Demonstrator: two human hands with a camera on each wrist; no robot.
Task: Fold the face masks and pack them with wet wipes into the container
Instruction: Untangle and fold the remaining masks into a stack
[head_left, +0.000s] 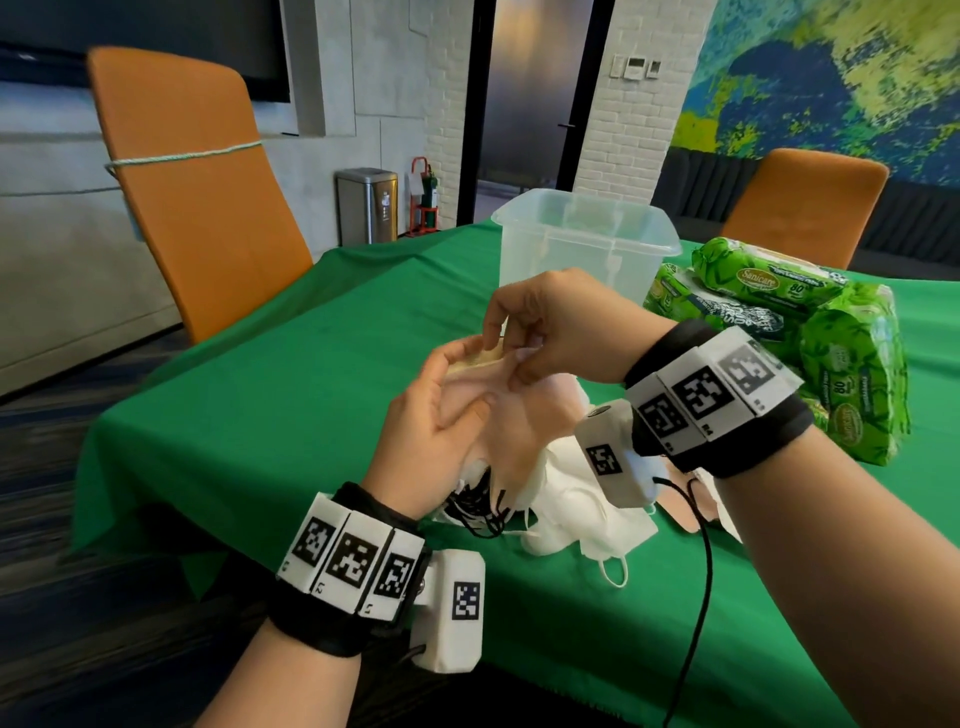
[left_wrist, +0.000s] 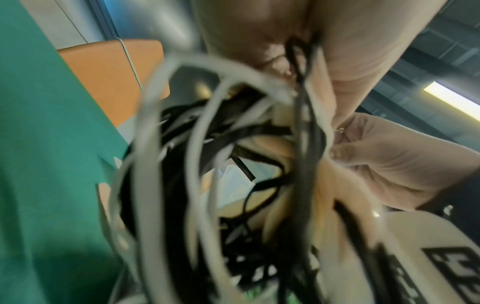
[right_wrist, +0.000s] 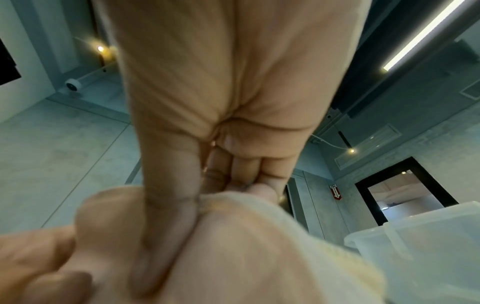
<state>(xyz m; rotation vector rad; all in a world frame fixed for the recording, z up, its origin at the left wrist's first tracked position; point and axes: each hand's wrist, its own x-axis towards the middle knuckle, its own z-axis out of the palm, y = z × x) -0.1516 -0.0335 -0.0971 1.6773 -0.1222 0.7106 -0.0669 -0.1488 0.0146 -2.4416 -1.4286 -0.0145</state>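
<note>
The bench (head_left: 291, 364), draped in green cloth, carries everything. Toward its far side stands the clear container (head_left: 587, 244), open-topped and upright; I can make out nothing packed in it yet, so by my judgement the task is near its start. Just to the right of it lie the green packs of wet wipes (head_left: 779, 312), stacked and leaning on one another. Nearer the person sits the pile of face masks (head_left: 576, 509), white and peach, their black and white ear loops tangled at its left edge.

One peach mask (head_left: 467, 395) is held up in the air above that pile, between the two hands and on the near side of the container. The left hand (head_left: 431, 415) grips it from below, thumb laid across the cloth. The right hand (head_left: 550, 332) comes in from above, its fingers (head_left: 514, 358) pinching the mask's top edge (the right wrist view shows the thumb pressed into the fabric).

The mask's long axis runs roughly from the left palm up and away toward the right fingers, so the fold probably turns on bringing that pinched top edge down toward the left palm. The right hand is nearer the container.
</note>
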